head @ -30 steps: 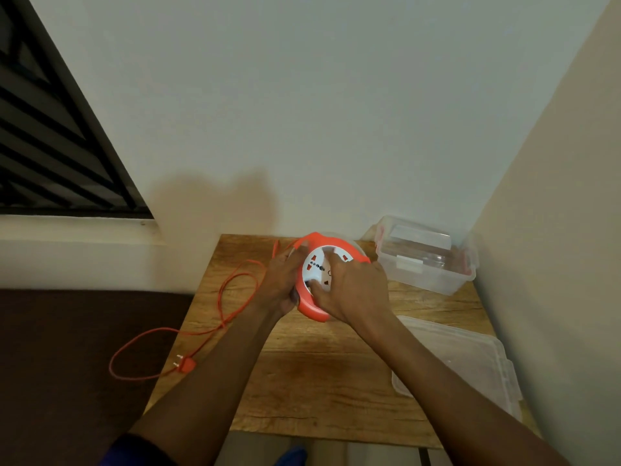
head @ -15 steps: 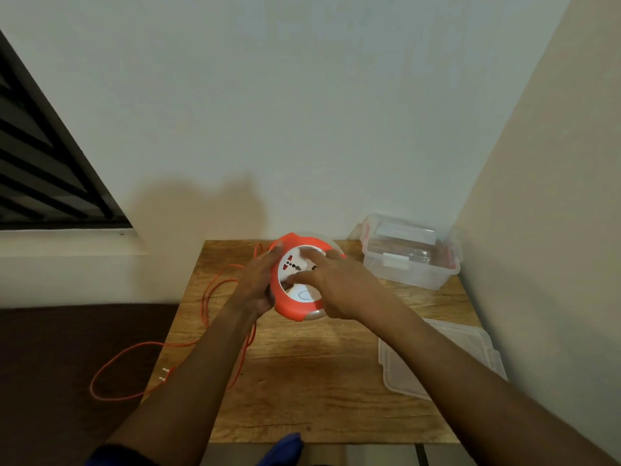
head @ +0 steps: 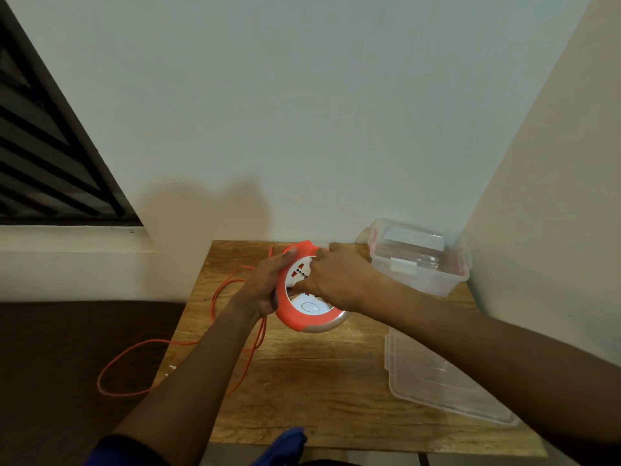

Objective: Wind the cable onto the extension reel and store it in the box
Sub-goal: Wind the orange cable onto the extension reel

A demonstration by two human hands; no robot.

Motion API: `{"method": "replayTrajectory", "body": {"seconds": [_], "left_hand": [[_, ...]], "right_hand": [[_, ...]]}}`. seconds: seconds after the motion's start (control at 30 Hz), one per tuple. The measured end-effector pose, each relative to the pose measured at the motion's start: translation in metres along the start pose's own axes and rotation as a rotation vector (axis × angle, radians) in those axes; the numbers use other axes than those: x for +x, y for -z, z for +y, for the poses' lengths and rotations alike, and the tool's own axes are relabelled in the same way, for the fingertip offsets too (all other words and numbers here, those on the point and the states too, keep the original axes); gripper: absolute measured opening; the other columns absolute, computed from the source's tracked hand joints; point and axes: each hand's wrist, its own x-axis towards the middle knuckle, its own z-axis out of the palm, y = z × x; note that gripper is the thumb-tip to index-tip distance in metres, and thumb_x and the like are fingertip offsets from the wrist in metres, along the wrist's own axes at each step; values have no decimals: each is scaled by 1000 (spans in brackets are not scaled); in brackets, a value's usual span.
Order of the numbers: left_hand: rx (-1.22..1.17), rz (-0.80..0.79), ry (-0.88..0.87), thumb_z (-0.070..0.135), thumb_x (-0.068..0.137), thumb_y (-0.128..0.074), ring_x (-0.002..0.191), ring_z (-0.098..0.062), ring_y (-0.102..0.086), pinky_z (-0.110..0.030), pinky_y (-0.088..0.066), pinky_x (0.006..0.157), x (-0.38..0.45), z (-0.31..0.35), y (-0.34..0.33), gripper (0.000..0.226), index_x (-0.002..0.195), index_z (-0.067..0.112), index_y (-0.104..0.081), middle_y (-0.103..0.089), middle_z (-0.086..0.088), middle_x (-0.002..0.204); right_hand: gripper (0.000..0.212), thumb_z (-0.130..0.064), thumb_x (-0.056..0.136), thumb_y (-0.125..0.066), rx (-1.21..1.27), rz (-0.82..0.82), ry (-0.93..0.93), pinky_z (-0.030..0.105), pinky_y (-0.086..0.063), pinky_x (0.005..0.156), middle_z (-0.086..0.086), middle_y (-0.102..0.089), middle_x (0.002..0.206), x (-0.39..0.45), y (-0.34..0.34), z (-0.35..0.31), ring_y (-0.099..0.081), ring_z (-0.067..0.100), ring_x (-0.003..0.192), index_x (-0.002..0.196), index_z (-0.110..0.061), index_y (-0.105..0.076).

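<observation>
Left hand [head: 265,284] grips extension reel [head: 304,297] rim, right hand [head: 336,277] curled over its face; orange cable [head: 134,356] loops past surface [head: 319,381] left edge; box [head: 418,257] at back-right corner, lid [head: 433,381] along right edge

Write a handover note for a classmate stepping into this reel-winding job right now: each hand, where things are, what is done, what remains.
Left hand grips the reel's orange rim.
Right hand lies over the reel face, fingers curled on it, seemingly turning it.
Reel is held above the table.
Cable still loops loose off the table's left edge; plug by that edge.
Box stands open at the back right, lid flat in front of it.
Left: finish winding, box the reel.
</observation>
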Motion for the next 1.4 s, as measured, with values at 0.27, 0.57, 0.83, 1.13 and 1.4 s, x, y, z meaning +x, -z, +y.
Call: {"method": "replayTrajectory", "body": {"seconds": [0.27, 0.57, 0.83, 1.13, 1.4], "left_hand": [[-86, 76, -113, 45, 87, -70, 102, -37, -74, -49, -62, 80, 5, 3, -15, 56, 130, 10, -66, -74, -20, 120], [-91, 50, -76, 39, 94, -67, 93, -35, -77, -45, -64, 69, 5, -2, -15, 46, 129, 8, -66, -76, -19, 114], [-76, 39, -83, 45, 90, -68, 91, -35, -77, -46, -65, 72, 1, 6, -3, 49, 125, 10, -68, -76, -18, 113], [-52, 43, -80, 46, 85, -71, 103, -40, -73, -52, -63, 79, 4, 6, -4, 70, 141, 8, -56, -67, -25, 132], [-40, 34, -94, 43, 89, -70, 100, -40, -72, -50, -63, 78, 4, 8, 2, 68, 141, 3, -55, -64, -29, 134]], "right_hand": [[64, -63, 87, -45, 401, 153, -598, 39, -52, 79, 4, -67, 118, 4, -19, -16, -66, 26, 98, 140, -28, -38], [61, -56, 93, -42, 416, 196, -710, 37, -53, 75, 5, -70, 112, -6, -32, -32, -67, 25, 91, 143, -21, -36], [62, -26, 76, -79, 318, 75, -257, 45, -56, 78, 6, -42, 138, -18, -6, 1, -49, 28, 118, 131, -35, -51], [68, -39, 87, -67, 36, -70, -176, 49, -49, 88, 17, -39, 141, 0, -5, -13, -50, 39, 118, 144, -42, -30], [71, -47, 76, -75, -48, -31, -89, 34, -47, 58, 9, -67, 109, 8, -10, -2, -67, 28, 86, 138, -39, -41]]}}
